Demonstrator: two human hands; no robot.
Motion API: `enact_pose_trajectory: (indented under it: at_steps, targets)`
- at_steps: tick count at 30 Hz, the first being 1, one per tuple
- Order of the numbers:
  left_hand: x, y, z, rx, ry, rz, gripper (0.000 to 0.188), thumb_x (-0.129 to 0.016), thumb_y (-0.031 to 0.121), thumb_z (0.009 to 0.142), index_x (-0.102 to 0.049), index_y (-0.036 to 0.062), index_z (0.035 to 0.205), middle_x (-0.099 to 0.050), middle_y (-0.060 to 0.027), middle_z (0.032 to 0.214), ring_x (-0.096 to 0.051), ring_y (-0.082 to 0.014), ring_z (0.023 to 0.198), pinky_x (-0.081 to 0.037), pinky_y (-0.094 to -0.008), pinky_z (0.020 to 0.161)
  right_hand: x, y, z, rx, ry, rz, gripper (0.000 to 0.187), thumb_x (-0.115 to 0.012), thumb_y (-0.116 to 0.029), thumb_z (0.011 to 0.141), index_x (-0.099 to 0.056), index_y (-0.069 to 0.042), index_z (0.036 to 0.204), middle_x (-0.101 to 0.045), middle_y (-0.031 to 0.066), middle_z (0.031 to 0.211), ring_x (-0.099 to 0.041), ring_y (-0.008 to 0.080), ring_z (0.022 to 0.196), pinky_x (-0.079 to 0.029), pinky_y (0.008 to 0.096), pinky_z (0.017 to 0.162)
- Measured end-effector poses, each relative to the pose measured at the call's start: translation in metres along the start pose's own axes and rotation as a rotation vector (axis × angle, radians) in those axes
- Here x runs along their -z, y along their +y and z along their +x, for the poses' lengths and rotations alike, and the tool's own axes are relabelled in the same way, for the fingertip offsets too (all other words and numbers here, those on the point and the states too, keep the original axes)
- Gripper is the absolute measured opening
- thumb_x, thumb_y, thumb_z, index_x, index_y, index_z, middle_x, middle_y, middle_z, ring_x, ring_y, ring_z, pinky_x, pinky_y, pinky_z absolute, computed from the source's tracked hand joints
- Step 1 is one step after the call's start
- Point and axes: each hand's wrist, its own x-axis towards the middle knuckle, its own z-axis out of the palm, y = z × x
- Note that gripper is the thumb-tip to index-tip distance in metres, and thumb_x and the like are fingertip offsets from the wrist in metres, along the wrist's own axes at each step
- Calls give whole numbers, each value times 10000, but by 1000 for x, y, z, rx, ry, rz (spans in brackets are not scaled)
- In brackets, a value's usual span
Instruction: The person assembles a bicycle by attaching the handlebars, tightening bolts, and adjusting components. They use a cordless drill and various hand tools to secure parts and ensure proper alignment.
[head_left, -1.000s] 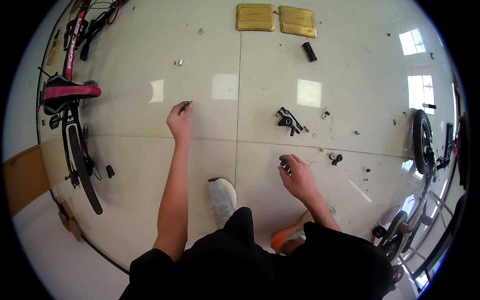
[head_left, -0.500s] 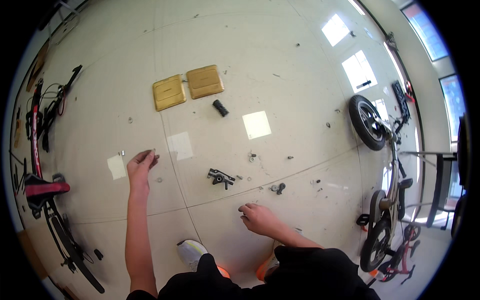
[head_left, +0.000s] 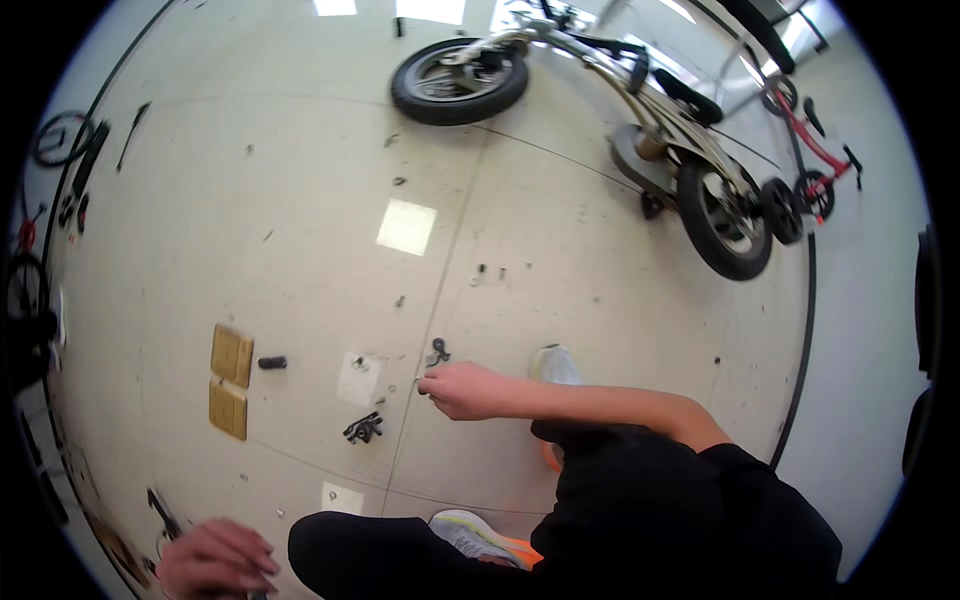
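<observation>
My right hand [head_left: 462, 391] is low over the floor, its fingers drawn together at the tips. Whatever they pinch, if anything, is too small to make out. Just beyond the fingertips lies a small dark metal part [head_left: 439, 349]. To the left of that hand sits a black part like a bicycle brake caliper [head_left: 362, 428], with a small bolt [head_left: 380, 401] close by. Down at the lower left edge, my left hand [head_left: 218, 558] is smeared by motion, and its grip does not show clearly.
Two gold square plates [head_left: 231, 356] and a black ribbed cylinder [head_left: 272, 363] lie on the left. Small hardware [head_left: 481, 269] is scattered farther out. A folding bike [head_left: 650, 140] lies across the far right, with a small red bike [head_left: 815, 155] behind it. My shoe [head_left: 470, 536] is near.
The view has swung to the right, bringing the folding bike to the top. My left hand now appears at the lower left edge; my right hand appears beside the small dark metal part.
</observation>
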Motion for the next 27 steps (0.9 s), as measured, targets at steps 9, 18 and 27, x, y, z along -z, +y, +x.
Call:
enact_pose_trajectory:
  at_steps: [9,18,27]
  targets:
    - [-177,-49,45,577,-542,-66,116,-638,-89,721,-622,-90,835,-630,-175,806,-616,-248,781,-513,-331,711,17,99,-174,-649,1019,330,200,-545,-99,830,-619,21,972,-647,194,931,-623,343,887,-500,377,791]
    - [-256,-89,17,477,-720,57,153,-609,-128,746,-642,-86,889,-658,-165,895,-618,-213,807,-493,-283,745,-180,67,-418,-1601,1291,349,284,-559,-170,832,-589,35,1026,-654,194,886,-636,331,850,-504,399,783]
    - [-285,-78,26,446,-369,-480,175,-601,166,900,-567,0,856,-483,-78,755,-484,-238,787,-422,-349,681,-242,-19,-348,-1686,989,612,722,-635,-370,833,-302,-9,1363,-491,217,1224,-558,364,1051,-475,430,882]
